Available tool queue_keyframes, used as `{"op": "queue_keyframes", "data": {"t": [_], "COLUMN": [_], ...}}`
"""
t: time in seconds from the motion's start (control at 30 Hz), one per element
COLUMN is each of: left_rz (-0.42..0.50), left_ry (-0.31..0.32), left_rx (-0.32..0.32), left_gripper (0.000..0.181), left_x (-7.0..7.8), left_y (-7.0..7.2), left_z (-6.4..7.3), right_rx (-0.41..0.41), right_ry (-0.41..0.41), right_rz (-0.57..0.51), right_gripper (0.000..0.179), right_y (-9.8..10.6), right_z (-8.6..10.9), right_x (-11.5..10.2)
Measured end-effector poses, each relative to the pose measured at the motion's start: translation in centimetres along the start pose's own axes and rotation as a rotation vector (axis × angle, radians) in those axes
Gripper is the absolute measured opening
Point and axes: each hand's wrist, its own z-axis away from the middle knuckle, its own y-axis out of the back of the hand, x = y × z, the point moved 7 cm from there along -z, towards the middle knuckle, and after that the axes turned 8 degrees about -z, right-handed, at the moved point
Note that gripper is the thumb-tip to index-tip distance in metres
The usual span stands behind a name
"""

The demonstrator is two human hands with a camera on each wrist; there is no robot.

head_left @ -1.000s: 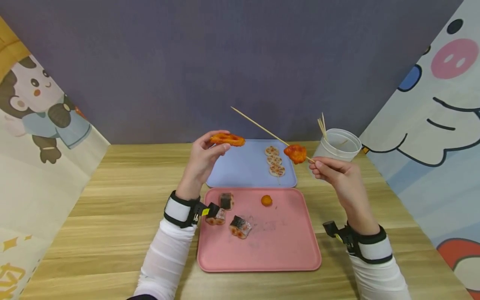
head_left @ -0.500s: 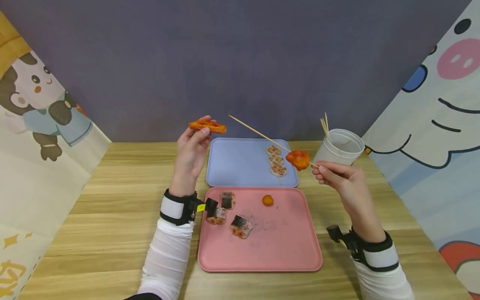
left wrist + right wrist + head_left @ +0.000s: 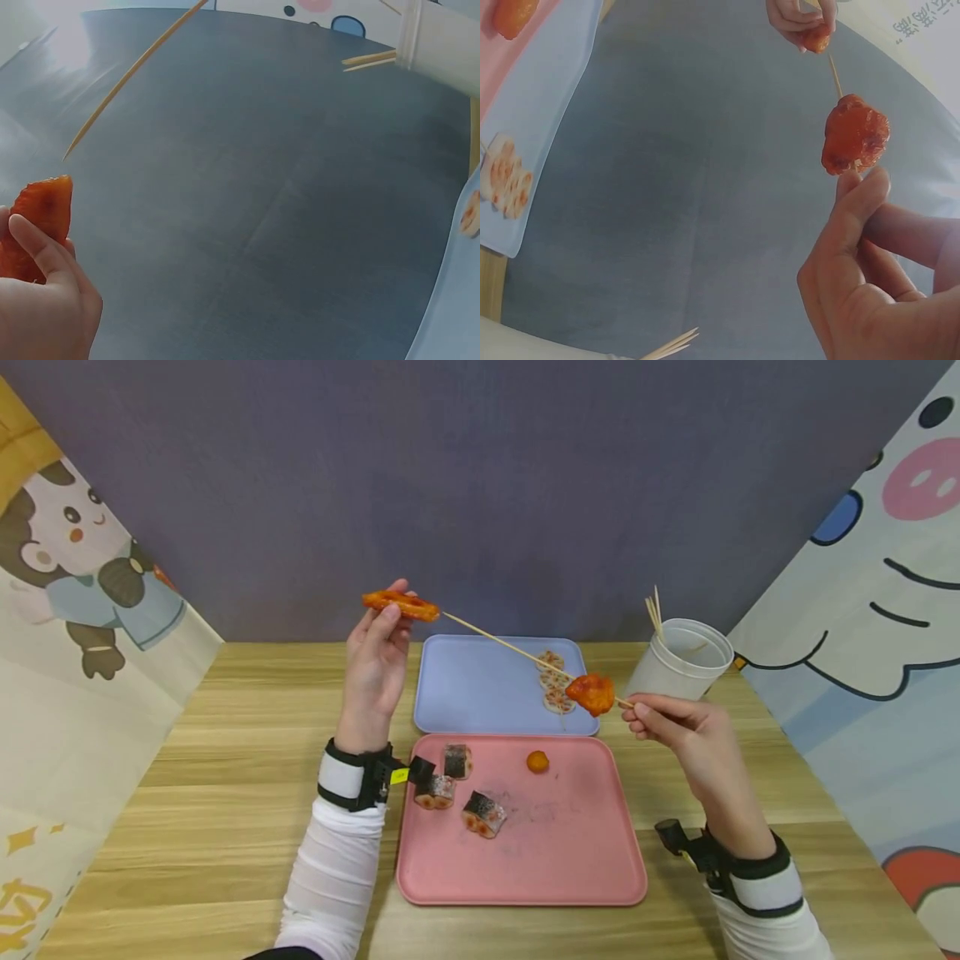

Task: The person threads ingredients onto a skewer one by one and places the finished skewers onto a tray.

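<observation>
My left hand (image 3: 377, 668) pinches a long, glossy orange-red piece of food (image 3: 420, 608), perhaps a chicken wing, above the blue tray's left edge. My right hand (image 3: 697, 735) pinches the lower end of a bamboo skewer (image 3: 504, 644) between thumb and fingers. On that skewer, close to the right fingertips, sits a glazed orange-red lump (image 3: 591, 694), its exact kind unclear. The skewer slants up and left, its point near the right end of the left hand's piece. In the left wrist view a small gap separates the skewer tip (image 3: 69, 153) from that piece (image 3: 54, 199).
A pink tray (image 3: 555, 877) bears three dark-skinned, fish-like chunks (image 3: 483, 814) and an orange ball (image 3: 537, 762). Behind it lies a blue tray (image 3: 465, 693) with skewered round slices (image 3: 557, 701). A white tub (image 3: 667, 672) holding several skewers (image 3: 655, 612) stands at right.
My left hand has moved left and up with its piece, turning it. The right hand has dropped slightly, and the skewer's point has come down to the level of that piece.
</observation>
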Motion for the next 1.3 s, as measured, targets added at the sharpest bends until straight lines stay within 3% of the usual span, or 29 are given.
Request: {"op": "queue_keyframes", "data": {"t": [0.17, 0.83, 1.3], "left_rz": [0.039, -0.001, -0.023], "left_ry": [0.004, 0.016, 0.011], "left_rx": [-0.001, -0.019, -0.013], "left_gripper": [0.033, 0.03, 0.03], "left_x": [0.3, 0.15, 0.05], "left_y": [-0.02, -0.3, -0.42], "left_z": [0.01, 0.16, 0.2], "right_rx": [-0.006, -0.008, 0.02], "right_ry": [0.014, 0.02, 0.003], "right_rz": [0.017, 0.004, 0.062], "right_gripper": [0.015, 0.015, 0.017], "right_y": [-0.18, -0.47, -0.26], "right_z": [0.23, 0.23, 0.32], "right_x": [-0.2, -0.24, -0.27]}}
